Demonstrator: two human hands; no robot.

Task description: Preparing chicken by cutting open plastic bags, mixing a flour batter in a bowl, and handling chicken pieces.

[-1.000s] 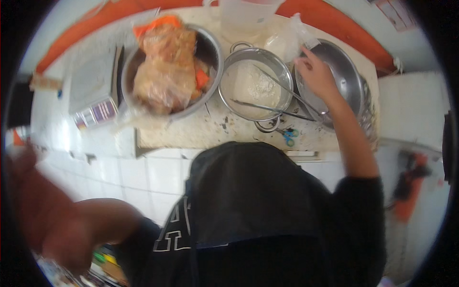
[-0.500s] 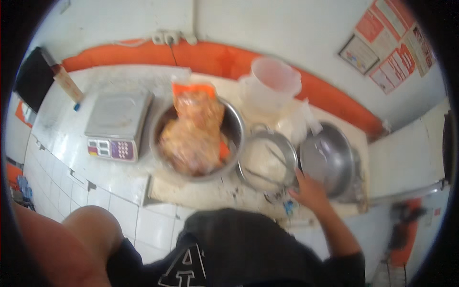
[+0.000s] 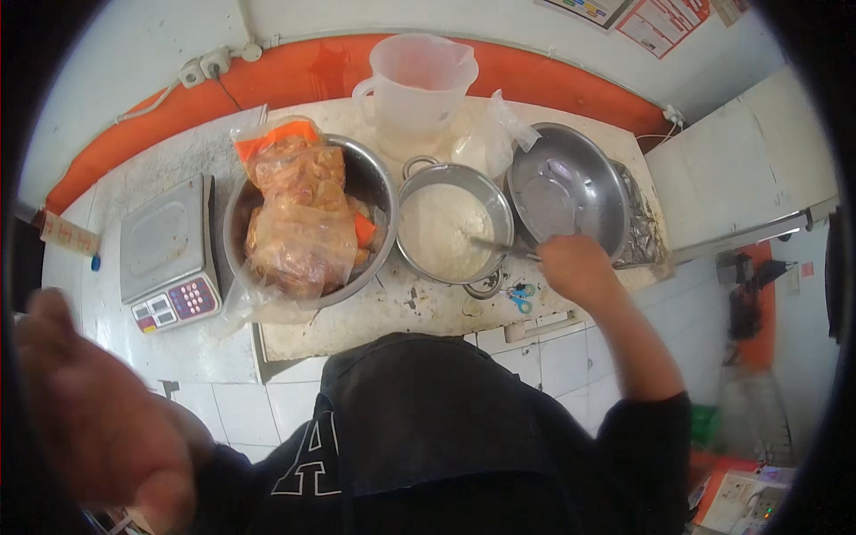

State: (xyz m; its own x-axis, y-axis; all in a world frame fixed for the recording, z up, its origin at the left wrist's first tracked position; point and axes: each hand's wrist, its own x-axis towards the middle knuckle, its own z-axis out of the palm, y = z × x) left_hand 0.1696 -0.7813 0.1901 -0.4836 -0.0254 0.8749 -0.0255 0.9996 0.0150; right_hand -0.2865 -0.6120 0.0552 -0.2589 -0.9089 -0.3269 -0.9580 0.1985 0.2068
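shiny steel bowl (image 3: 571, 183) — translucent plastic jug (image 3: 417, 82) — crinkled clear bag (image 3: 299, 214).

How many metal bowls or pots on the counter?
3: a big bowl holding bagged meat at left, a handled pot of white flour in the middle, an empty bowl at right. None seem hidden.

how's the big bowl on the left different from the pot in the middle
The big bowl is wider and holds a clear bag of orange-coated pieces; the pot is smaller and holds white powder. The pot has loop handles; the bowl shows none. A thin utensil held by the right hand reaches into the pot; nothing reaches into the bowl. Both are shiny metal, side by side.
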